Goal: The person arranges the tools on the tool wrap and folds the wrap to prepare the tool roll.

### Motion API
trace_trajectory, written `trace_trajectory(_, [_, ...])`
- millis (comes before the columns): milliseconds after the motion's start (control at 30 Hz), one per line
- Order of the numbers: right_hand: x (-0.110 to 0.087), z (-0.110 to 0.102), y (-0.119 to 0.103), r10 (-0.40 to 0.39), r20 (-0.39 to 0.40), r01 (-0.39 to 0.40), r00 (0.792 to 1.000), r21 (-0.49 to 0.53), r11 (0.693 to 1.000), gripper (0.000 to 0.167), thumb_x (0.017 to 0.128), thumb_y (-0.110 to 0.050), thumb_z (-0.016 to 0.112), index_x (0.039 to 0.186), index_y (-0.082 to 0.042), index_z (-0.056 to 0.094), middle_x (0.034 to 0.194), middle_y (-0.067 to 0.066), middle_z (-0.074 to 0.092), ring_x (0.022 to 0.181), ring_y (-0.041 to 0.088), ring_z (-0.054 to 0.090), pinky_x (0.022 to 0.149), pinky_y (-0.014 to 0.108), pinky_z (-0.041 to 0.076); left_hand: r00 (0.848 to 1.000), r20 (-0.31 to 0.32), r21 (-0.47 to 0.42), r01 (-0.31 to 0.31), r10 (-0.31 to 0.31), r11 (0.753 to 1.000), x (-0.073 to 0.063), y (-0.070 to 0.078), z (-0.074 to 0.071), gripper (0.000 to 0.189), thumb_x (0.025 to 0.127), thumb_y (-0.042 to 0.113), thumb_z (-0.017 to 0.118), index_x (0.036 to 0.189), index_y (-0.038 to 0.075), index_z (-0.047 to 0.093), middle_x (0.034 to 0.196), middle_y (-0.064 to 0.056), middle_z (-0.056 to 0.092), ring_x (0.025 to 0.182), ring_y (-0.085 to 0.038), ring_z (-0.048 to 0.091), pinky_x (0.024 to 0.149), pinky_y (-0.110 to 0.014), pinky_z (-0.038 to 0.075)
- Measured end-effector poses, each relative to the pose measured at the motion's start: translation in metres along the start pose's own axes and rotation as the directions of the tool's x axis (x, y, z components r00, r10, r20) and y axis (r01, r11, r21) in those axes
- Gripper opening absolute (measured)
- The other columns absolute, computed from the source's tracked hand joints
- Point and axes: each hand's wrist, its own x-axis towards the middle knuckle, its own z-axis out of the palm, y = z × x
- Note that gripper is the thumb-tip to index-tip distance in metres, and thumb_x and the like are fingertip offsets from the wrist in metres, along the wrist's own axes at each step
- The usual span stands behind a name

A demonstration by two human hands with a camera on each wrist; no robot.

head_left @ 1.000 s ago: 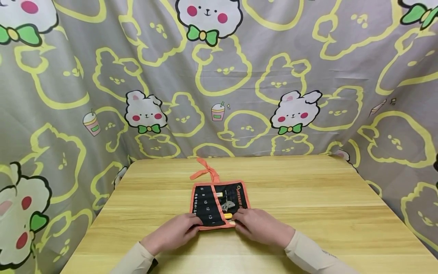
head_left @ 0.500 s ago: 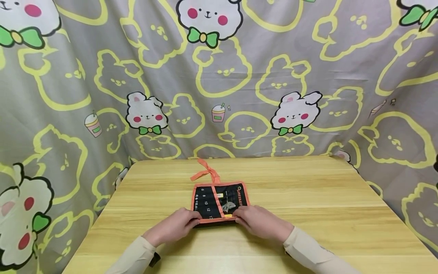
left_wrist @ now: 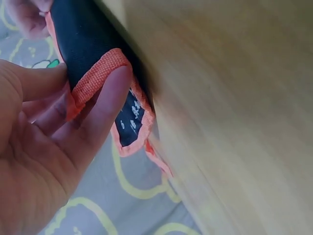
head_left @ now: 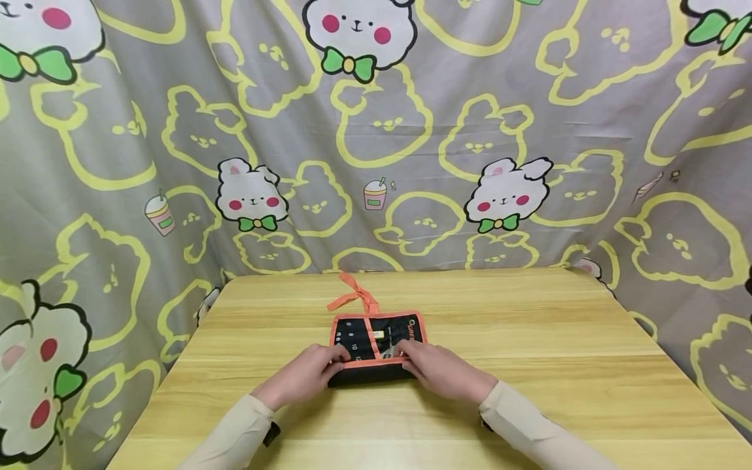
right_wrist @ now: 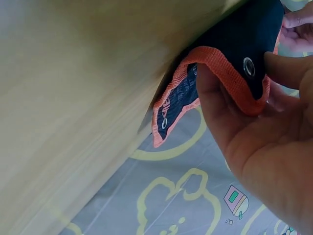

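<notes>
A black cloth tool roll with orange trim lies on the table, its near edge folded up and over toward the back. My left hand pinches the left end of that fold; in the left wrist view the thumb presses the black outside while a finger tucks under the orange binding. At the right end my right hand pinches the fold likewise, its thumb by a metal eyelet. Printed size numbers mark the left pocket. A small yellow-and-white piece shows in the right part; the adjustable wrench there is mostly covered.
Orange tie straps trail from the roll's far edge toward the back of the table. The wooden table ends at a grey cartoon-print curtain, which also hangs on both sides.
The near edge has been lifted and folded away from me, hiding the lower numbers, a yellow handle and most of the wrench. Both hands have moved slightly toward the back with it.
</notes>
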Motion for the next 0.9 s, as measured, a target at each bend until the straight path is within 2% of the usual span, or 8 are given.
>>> trace_trajectory(100, [0.001,0.0,-0.001,-0.004,-0.031,0.004,1.0,0.014,1.0,0.017,0.107,-0.014,0.055,0.123,-0.017,0.058,0.111,-0.007,0.063,0.083,0.005,0.056,0.075,0.026,0.056,1.0,-0.027,0.017,-0.01,0.01,1.0,0.002,0.0,0.0,0.013,0.102,0.002,0.06,0.107,0.011,0.066,0.094,0.003,0.069,0.075,-0.002,0.056,0.068,-0.023,0.053])
trace_trajectory(167, [0.002,0.001,-0.001,-0.018,-0.07,0.017,0.997,-0.015,1.0,0.016,0.105,-0.013,0.057,0.121,-0.018,0.059,0.109,-0.007,0.061,0.086,0.006,0.058,0.076,0.027,0.057,0.998,-0.054,0.055,-0.016,0.019,0.998,0.003,0.001,0.002,0.012,0.101,0.002,0.061,0.102,0.014,0.064,0.09,0.006,0.066,0.075,-0.004,0.056,0.068,-0.024,0.053])
trace_trajectory(267, [0.005,0.005,-0.002,-0.032,-0.14,0.016,0.99,-0.114,0.993,0.015,0.102,-0.011,0.063,0.114,-0.021,0.064,0.107,-0.007,0.06,0.092,0.01,0.06,0.078,0.031,0.058,0.993,-0.112,0.157,-0.011,0.029,0.987,0.005,0.001,0.005,0.014,0.099,0.004,0.064,0.096,0.017,0.066,0.088,0.008,0.065,0.079,-0.007,0.059,0.07,-0.027,0.055])
trace_trajectory(433, [0.008,0.009,-0.005,-0.02,-0.221,-0.045,0.975,-0.284,0.958,0.013,0.098,-0.016,0.071,0.107,-0.024,0.073,0.109,-0.005,0.062,0.1,0.019,0.057,0.078,0.038,0.053,0.982,-0.181,0.32,0.0,0.062,0.947,0.004,0.004,0.009,0.011,0.096,0.007,0.069,0.094,0.017,0.073,0.092,0.005,0.068,0.087,-0.013,0.066,0.072,-0.034,0.06])
trace_trajectory(533, [0.006,0.009,-0.007,-0.003,-0.209,-0.063,0.978,-0.311,0.948,0.017,0.097,-0.024,0.073,0.113,-0.021,0.076,0.115,-0.002,0.063,0.104,0.022,0.056,0.079,0.039,0.051,0.981,-0.172,0.373,-0.018,0.089,0.928,0.001,0.005,0.009,0.006,0.096,0.015,0.071,0.099,0.014,0.076,0.095,0.002,0.068,0.09,-0.016,0.065,0.073,-0.036,0.06])
trace_trajectory(700, [0.001,0.01,-0.008,0.015,-0.147,-0.061,0.989,-0.314,0.948,0.05,0.089,-0.039,0.08,0.132,-0.015,0.07,0.125,0.002,0.064,0.113,0.024,0.057,0.089,0.045,0.054,0.991,-0.108,0.383,-0.032,0.08,0.923,-0.007,0.005,0.008,0.041,0.092,0.037,0.077,0.121,0.008,0.074,0.116,-0.005,0.067,0.106,-0.02,0.06,0.089,-0.041,0.056])
trace_trajectory(800, [0.0,0.011,-0.007,0.014,-0.124,-0.055,0.992,-0.331,0.942,0.06,0.085,-0.037,0.084,0.137,-0.014,0.066,0.126,0.004,0.064,0.113,0.025,0.059,0.092,0.045,0.056,0.994,-0.076,0.385,-0.041,0.076,0.922,-0.01,0.004,0.008,0.055,0.086,0.038,0.083,0.129,0.006,0.07,0.124,-0.008,0.067,0.113,-0.023,0.059,0.095,-0.044,0.054])
trace_trajectory(900, [0.0,0.012,-0.006,0.013,-0.119,-0.052,0.993,-0.337,0.94,0.058,0.084,-0.034,0.086,0.135,-0.014,0.067,0.122,0.003,0.065,0.109,0.023,0.062,0.086,0.041,0.06,0.995,-0.058,0.393,-0.057,0.087,0.918,-0.01,0.003,0.011,0.057,0.084,0.034,0.085,0.13,0.005,0.069,0.124,-0.009,0.068,0.112,-0.024,0.062,0.095,-0.042,0.056])
